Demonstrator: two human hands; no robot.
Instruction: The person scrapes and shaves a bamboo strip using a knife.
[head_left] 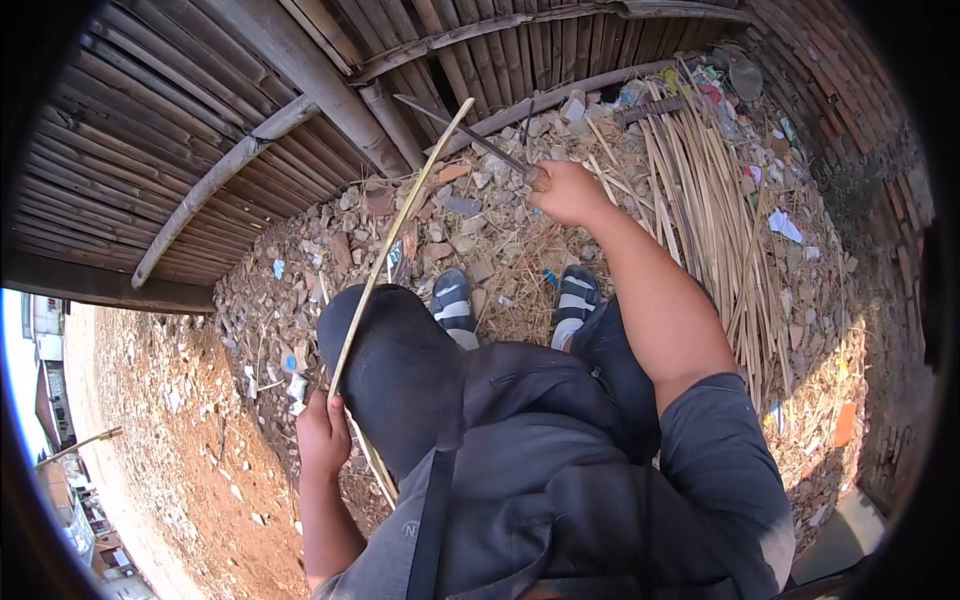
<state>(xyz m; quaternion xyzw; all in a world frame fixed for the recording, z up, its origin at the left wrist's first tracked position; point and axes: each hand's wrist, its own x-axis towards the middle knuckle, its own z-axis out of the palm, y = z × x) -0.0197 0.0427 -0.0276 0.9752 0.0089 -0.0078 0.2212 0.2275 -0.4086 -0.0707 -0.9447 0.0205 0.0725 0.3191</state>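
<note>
My left hand (323, 432), low on the left, is closed on a long, thin split strip (385, 250), probably bamboo. The strip slants up and to the right past my dark-clothed knee, its tip near the slatted wall. My right hand (568, 193) is wrapped round the wooden handle of a long, dark blade (470, 137), which points up and to the left. The blade and the strip's upper end cross or nearly cross in view; whether they touch I cannot tell.
A pile of long, pale strips (700, 200) lies on the rubble at the right. A slatted wall (180, 110) with poles rises ahead and left, and a brick wall (860, 90) stands at the right. Between my sandalled feet is dry straw (505, 305).
</note>
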